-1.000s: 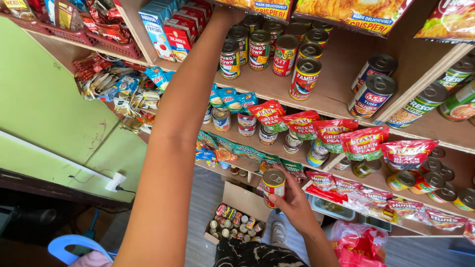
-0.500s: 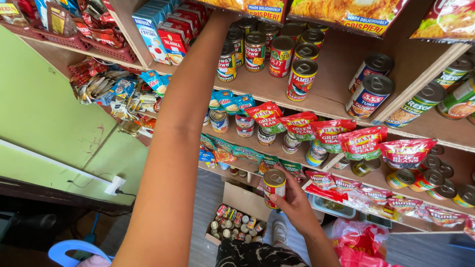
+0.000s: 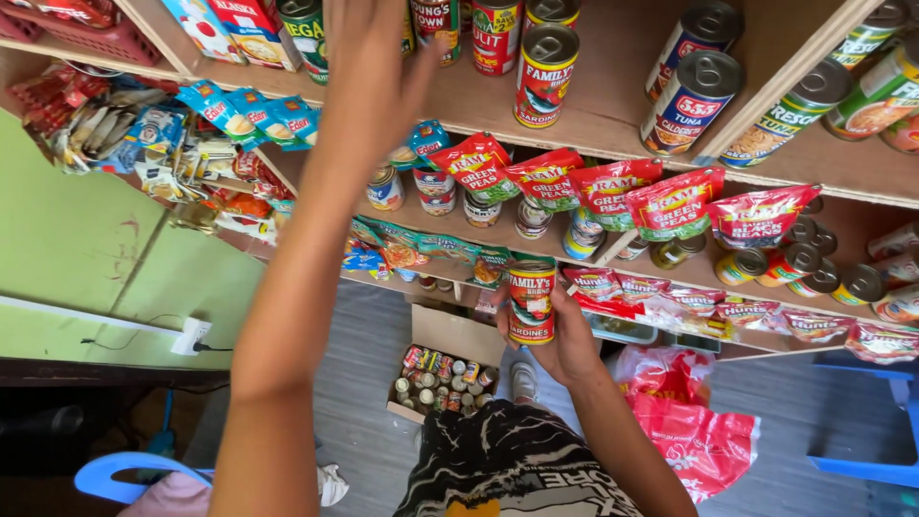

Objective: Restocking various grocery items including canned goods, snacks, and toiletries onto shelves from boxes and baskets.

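Note:
My right hand (image 3: pixel 565 340) grips a red sardine can (image 3: pixel 531 303) upright in front of the lower shelves. My left hand (image 3: pixel 375 67) is raised in front of the upper wooden shelf (image 3: pixel 613 120), fingers spread and holding nothing, just before a green-labelled can (image 3: pixel 306 33). Another red sardine can (image 3: pixel 546 62) stands on that shelf to the right of the hand, among several other cans.
Red pouches of green peas (image 3: pixel 584 187) hang along the middle shelf over small cans. A cardboard box of small cans (image 3: pixel 440 378) sits on the floor below, a red plastic bag (image 3: pixel 694 426) beside it. Snack packets (image 3: pixel 144 134) hang at left. A blue chair (image 3: pixel 124 474) stands lower left.
My left hand has drawn back from deep among the cans on the top shelf and now hovers empty in front of it. The right hand still holds the sardine can, slightly higher.

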